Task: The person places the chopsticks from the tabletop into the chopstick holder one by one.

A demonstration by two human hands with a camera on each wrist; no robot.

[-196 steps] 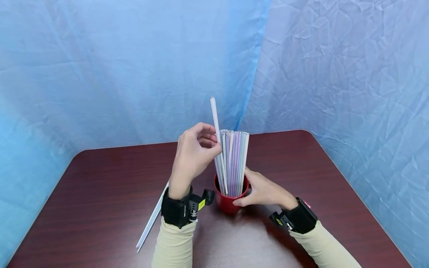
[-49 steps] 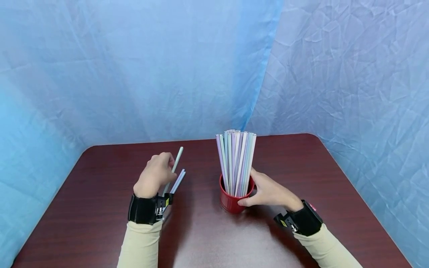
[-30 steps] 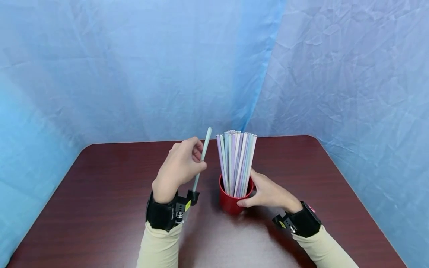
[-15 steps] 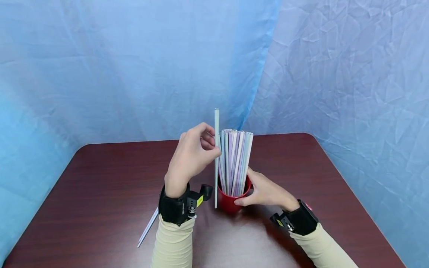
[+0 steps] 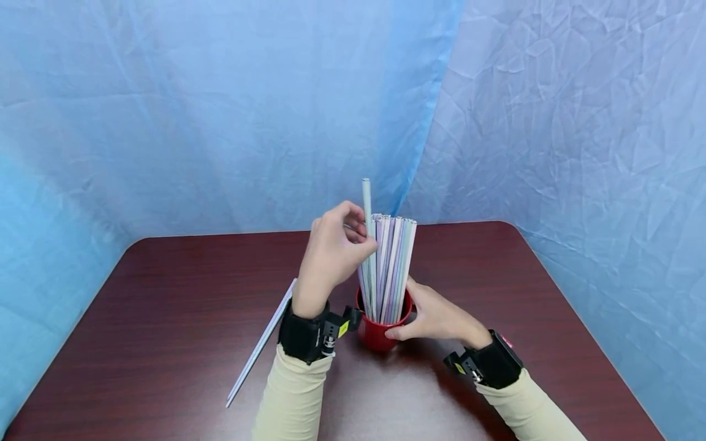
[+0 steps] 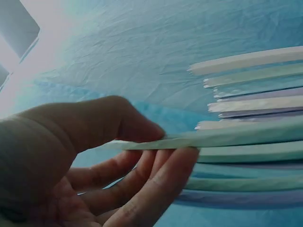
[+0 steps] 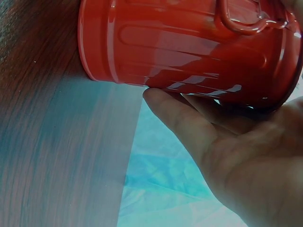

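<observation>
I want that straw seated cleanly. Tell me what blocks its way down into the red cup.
The packed straws already standing in the red cup crowd the path; the left hand holds the straw at their left edge.

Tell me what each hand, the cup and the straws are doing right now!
left hand: pinches one pale green straw, upright, sticking above the bunch
right hand: grips the red cup
red cup: upright on the table, full of straws
straws in cup: standing, packed together
loose straws: lying flat on the table
</observation>
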